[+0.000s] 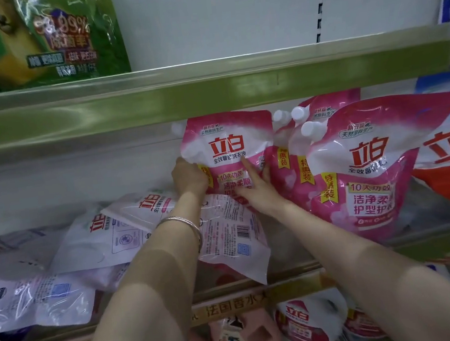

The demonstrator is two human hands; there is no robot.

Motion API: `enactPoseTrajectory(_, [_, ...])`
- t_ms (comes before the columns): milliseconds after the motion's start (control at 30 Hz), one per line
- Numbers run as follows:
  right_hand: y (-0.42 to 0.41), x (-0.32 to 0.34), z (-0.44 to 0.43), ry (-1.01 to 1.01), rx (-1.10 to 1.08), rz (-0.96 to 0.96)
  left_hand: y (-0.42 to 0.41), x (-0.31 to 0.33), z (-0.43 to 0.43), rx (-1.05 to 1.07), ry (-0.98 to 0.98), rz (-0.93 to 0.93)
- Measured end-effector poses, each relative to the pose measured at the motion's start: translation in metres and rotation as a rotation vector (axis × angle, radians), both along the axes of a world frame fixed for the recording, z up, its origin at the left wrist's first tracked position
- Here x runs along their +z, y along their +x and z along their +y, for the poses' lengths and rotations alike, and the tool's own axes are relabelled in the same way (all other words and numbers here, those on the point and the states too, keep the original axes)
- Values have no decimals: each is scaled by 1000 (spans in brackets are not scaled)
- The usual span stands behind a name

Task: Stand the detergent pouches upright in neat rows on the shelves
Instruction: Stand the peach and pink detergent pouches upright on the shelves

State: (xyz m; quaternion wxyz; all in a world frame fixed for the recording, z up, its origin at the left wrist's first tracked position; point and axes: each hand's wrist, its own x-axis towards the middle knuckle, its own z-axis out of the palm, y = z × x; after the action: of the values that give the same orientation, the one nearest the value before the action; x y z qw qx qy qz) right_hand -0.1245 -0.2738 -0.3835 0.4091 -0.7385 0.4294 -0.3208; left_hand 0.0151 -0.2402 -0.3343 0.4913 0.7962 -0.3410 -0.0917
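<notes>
Both hands were on 1 pink detergent pouch [229,144] standing upright at the back of the middle shelf [288,281]. The left hand [189,179], a silver bangle [180,222] on its wrist, curled around the pouch's left edge. The right hand [254,189] lay open and flat against its front, fingers spread. Just right stood more pink pouches [360,170]; to the left, white pouches [99,239] lay flat, one tipped under the forearms.

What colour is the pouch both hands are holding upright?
Pink and white pouch with red lettering, seen in the head view.
</notes>
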Motion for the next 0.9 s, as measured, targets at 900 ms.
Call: enactPoseTrajectory(900, [3, -3, 8, -34, 4, 121, -4, 12, 11, 26, 73, -96])
